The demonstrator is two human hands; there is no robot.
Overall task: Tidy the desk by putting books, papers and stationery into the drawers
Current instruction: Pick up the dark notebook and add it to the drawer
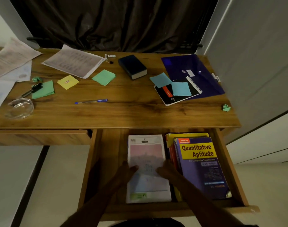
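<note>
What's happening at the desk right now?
A person's left hand and right hand rest on a pale booklet lying in the open drawer, beside the Quantitative Aptitude book. Whether they grip it is unclear. On the desk, a blue pen, dark book, purple folder and loose papers are not yet stowed.

A dark brown curtain (115, 22) hangs behind the far edge of the wooden desk (123, 112). Pale walls (254, 46) flank it. The floor (66, 169) is pale, the light dim.

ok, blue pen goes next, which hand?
Left, likely. The left hand is at the left edge of the pale book in the drawer, and the blue pen lies left of it; the right hand would cross over.
</note>
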